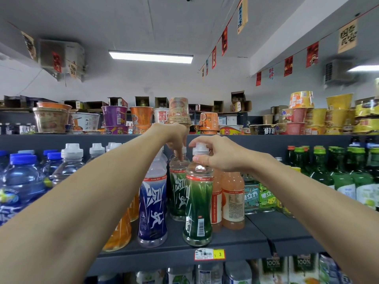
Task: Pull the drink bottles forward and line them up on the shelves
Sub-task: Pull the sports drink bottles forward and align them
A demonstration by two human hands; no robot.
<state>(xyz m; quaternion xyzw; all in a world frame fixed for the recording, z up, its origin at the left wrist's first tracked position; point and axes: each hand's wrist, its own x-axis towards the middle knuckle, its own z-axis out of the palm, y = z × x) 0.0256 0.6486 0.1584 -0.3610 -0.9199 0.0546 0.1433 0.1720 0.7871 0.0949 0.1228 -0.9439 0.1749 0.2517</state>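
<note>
A green-labelled drink bottle (pixel 198 203) stands near the front edge of the dark shelf (pixel 235 240). My right hand (pixel 217 153) is closed around its white cap and neck. Just behind it and to the left stands a second green bottle (pixel 178 191). My left hand (pixel 177 139) reaches over it, fingers pinched down on its cap and neck. A blue-labelled bottle (pixel 152 206) stands left of them at the front. Orange bottles (pixel 121 232) are partly hidden by my left forearm. Peach-coloured bottles (pixel 232 199) stand right of the green ones.
Blue-capped water bottles (pixel 18 181) fill the left of the shelf, green glass bottles (pixel 338 173) the right. Instant-noodle cups (pixel 114 117) line the shelf above. A yellow price tag (pixel 210 254) sits on the shelf edge. More bottles stand on the shelf below (pixel 272 269).
</note>
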